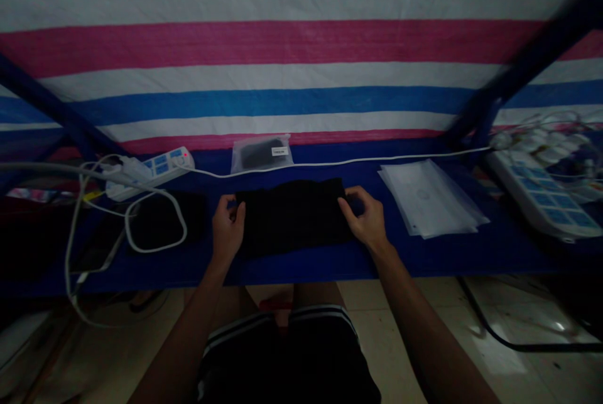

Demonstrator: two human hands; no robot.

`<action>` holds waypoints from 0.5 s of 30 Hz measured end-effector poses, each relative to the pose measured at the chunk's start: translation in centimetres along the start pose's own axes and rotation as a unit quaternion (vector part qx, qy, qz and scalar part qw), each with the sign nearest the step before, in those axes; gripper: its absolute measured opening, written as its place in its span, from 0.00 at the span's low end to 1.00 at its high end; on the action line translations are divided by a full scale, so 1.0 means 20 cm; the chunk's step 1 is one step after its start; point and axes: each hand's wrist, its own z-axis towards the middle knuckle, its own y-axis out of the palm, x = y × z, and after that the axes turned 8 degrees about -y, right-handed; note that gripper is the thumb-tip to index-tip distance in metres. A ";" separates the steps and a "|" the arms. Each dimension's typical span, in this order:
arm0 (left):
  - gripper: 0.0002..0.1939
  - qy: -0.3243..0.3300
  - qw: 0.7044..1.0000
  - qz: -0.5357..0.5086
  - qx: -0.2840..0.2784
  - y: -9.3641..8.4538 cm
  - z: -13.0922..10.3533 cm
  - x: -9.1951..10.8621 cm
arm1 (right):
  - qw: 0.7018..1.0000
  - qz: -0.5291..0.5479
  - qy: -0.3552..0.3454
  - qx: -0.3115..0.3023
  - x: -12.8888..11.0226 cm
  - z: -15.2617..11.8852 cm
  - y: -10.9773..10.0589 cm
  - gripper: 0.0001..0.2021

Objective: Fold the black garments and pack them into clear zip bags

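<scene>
A black cloth (pixel 292 215), folded into a wide rectangle, lies across the middle of the blue surface (pixel 301 269). At its left edge, my left hand (pixel 228 226) pinches the fabric between thumb and curled fingers. My right hand (pixel 366 215) grips the upper right corner in the same way. Behind the cloth is a clear plastic packet (pixel 262 154) with something dark inside and a small white label. To the right of my right hand lies a stack of translucent plastic bags (pixel 428 198).
A white power strip (pixel 160 168) with a red light, looped white cables and a phone (pixel 101 245) are on the left. One cable (pixel 358 159) runs along the back. A larger power strip (pixel 546 196) sits far right. Blue frame bars slant up on both sides.
</scene>
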 end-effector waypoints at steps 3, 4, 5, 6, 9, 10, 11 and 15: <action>0.15 0.023 0.999 0.030 0.011 0.00 0.00 -0.01 | 0.998 0.039 0.027 -0.031 0.00 0.00 0.01 0.11; 0.14 0.030 0.999 0.039 0.015 0.00 0.00 -0.01 | 0.997 0.045 0.044 -0.045 0.00 0.01 0.01 0.11; 0.14 0.036 0.998 0.047 0.020 0.00 0.00 -0.01 | 0.996 0.045 0.057 -0.058 0.01 0.01 0.01 0.12; 0.14 0.041 0.997 0.055 0.024 0.00 0.00 -0.01 | 0.995 0.040 0.065 -0.066 0.02 0.01 0.01 0.12; 0.13 0.050 0.995 0.073 0.034 0.00 0.00 -0.01 | 0.995 0.016 0.067 -0.072 0.04 0.02 0.02 0.14; 0.13 0.050 0.995 0.075 0.034 0.00 0.00 -0.01 | 0.995 0.010 0.071 -0.072 0.05 0.02 0.02 0.14; 0.12 0.047 0.995 0.076 0.032 0.00 0.00 -0.01 | 0.994 0.005 0.078 -0.072 0.06 0.03 0.03 0.14; 0.12 0.027 0.996 0.078 0.029 0.00 0.00 -0.01 | 0.993 -0.010 0.110 -0.051 0.10 0.04 0.05 0.14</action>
